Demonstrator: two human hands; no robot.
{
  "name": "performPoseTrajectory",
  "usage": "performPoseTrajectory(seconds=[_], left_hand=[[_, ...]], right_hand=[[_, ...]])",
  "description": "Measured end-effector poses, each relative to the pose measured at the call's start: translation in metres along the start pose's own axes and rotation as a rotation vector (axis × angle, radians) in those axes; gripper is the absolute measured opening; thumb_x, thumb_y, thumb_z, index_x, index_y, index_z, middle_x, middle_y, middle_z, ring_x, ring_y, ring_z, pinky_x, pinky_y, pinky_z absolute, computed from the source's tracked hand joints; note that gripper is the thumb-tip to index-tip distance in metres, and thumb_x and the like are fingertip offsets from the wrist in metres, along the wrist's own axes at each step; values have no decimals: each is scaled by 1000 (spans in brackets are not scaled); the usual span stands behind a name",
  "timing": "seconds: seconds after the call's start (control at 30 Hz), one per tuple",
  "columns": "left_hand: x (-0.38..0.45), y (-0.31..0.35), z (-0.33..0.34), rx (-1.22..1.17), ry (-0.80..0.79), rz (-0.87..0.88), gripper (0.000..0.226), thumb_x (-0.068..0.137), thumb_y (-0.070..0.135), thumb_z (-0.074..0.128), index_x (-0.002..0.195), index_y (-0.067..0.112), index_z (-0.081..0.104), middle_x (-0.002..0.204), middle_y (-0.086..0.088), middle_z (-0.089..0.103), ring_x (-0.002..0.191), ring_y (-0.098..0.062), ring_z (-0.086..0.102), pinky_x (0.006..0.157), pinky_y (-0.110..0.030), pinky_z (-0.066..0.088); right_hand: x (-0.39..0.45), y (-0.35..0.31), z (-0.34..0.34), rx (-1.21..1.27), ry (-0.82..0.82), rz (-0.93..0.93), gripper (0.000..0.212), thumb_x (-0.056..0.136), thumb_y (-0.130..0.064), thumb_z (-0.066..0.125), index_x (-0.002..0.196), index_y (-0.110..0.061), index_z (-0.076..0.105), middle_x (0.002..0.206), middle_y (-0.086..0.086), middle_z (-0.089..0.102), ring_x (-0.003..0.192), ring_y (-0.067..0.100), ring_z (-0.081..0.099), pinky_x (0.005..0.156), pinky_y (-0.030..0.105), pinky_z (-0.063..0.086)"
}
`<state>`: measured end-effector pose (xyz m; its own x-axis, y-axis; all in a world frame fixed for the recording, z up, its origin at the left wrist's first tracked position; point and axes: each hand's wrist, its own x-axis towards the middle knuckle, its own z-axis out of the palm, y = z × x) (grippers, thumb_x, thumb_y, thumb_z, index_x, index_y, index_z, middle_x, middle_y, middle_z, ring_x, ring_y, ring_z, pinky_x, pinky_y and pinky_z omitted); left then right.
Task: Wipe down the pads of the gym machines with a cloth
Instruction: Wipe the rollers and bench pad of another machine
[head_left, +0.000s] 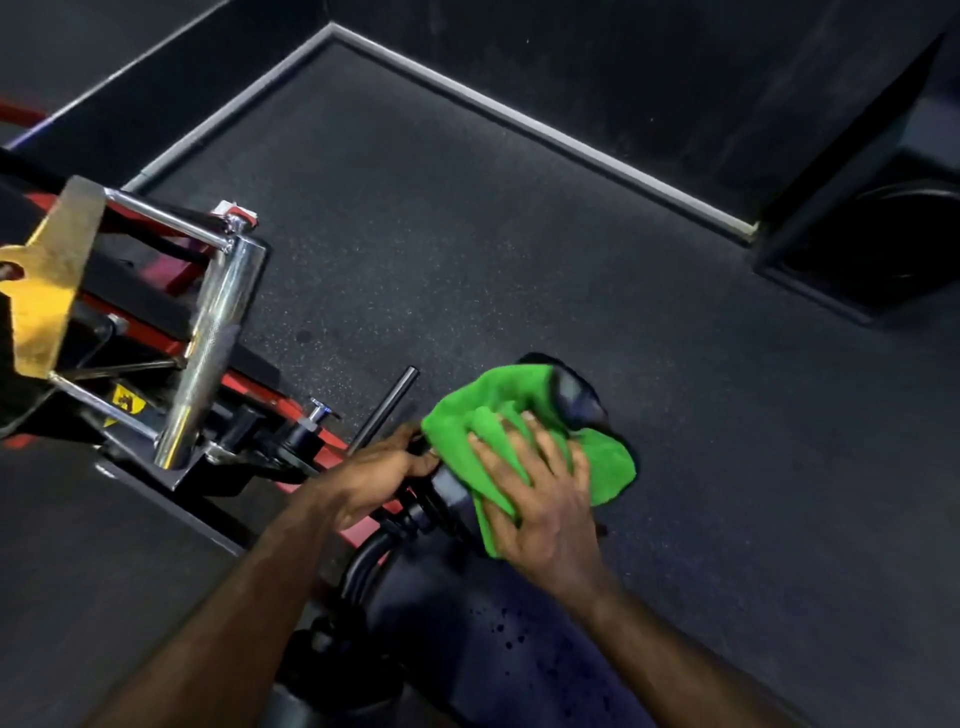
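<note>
The person's right hand (540, 493) lies flat w/ fingers spread on a green microfibre cloth (524, 431), pressing it onto a dark roller pad (576, 402) of the gym machine; the pad's rounded end pokes out of the cloth just past the fingertips. The cloth is bunched under the palm and drapes over the pad on both sides of the hand, w/ a loose flap hanging toward the little-finger side. The left hand (379, 475) sits just beside the right, thumb side, curled round the pad's inner end or its mount; fingers closed on it, but exactly what they grip can't be told. Beyond the left hand's knuckles a short black bar (387, 408) angles up and away. Further out on that side stands the machine's red and black frame (156, 338) w/ a chrome knurled handle (213, 343) and a yellow plate (49, 275). Under both forearms is a larger dark pad (467, 634) w/ small wet-looking specks. Speckled black rubber floor (467, 234) lies all round.
</note>
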<state>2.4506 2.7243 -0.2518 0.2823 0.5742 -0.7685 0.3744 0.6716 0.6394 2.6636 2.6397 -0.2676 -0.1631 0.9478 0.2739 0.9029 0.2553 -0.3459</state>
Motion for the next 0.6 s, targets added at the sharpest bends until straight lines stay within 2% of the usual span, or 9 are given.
performPoseTrajectory(seconds=[0.07,0.17,0.2,0.23,0.33,0.37,0.47,0.5,0.6], left_hand=[[2,2,4,58,9,12,38,104,20,57,141,28,52,136,1,64,131,-18,56,114,-47,44],[0,8,9,183,23,46,30,107,26,53,134,38,55,134,6,62,128,-16,56,114,-42,43],[2,7,8,216,52,63,28,105,27,53,129,40,58,132,7,64,127,-15,57,114,-42,43],[4,6,8,259,84,76,27,101,29,53,124,40,63,129,6,67,124,-15,60,112,-44,45],[9,1,5,348,129,82,41,82,36,50,117,27,71,117,4,75,113,-17,68,104,-48,51],[11,0,5,345,122,90,47,82,40,49,123,29,68,123,4,73,119,-17,65,107,-48,49],[17,-9,3,354,105,99,63,85,54,42,147,42,48,148,8,56,138,-13,50,121,-43,35],[19,-10,4,359,117,101,65,85,56,41,148,42,46,149,8,55,140,-13,48,121,-43,33],[15,-7,6,383,170,85,58,88,47,39,140,29,58,145,-2,60,136,-21,53,117,-42,38]], right_hand=[[6,22,-5,-20,10,-65,60,91,-45,60,150,-35,53,157,0,49,146,27,44,107,58,41],[27,30,-4,76,209,431,52,92,-42,59,142,-29,62,150,4,56,145,31,44,105,57,43],[31,17,-3,71,218,478,53,91,-42,59,142,-30,63,151,3,55,148,31,41,108,58,40],[30,4,-1,35,160,390,55,89,-42,59,143,-32,61,153,1,54,150,30,38,112,58,36],[13,0,-3,-6,-46,-141,61,85,-46,59,146,-34,58,151,1,55,143,29,48,116,55,30],[15,15,-5,-10,-40,-148,61,85,-47,59,145,-34,59,149,3,57,139,29,52,114,54,33],[30,30,-4,88,169,361,52,88,-43,61,138,-29,66,144,6,60,142,29,48,109,59,40],[32,18,-3,94,198,428,51,88,-42,63,137,-29,67,144,4,60,146,29,43,111,60,38],[20,-9,-1,54,5,3,57,86,-43,63,142,-33,62,151,0,56,148,26,41,117,57,31]])
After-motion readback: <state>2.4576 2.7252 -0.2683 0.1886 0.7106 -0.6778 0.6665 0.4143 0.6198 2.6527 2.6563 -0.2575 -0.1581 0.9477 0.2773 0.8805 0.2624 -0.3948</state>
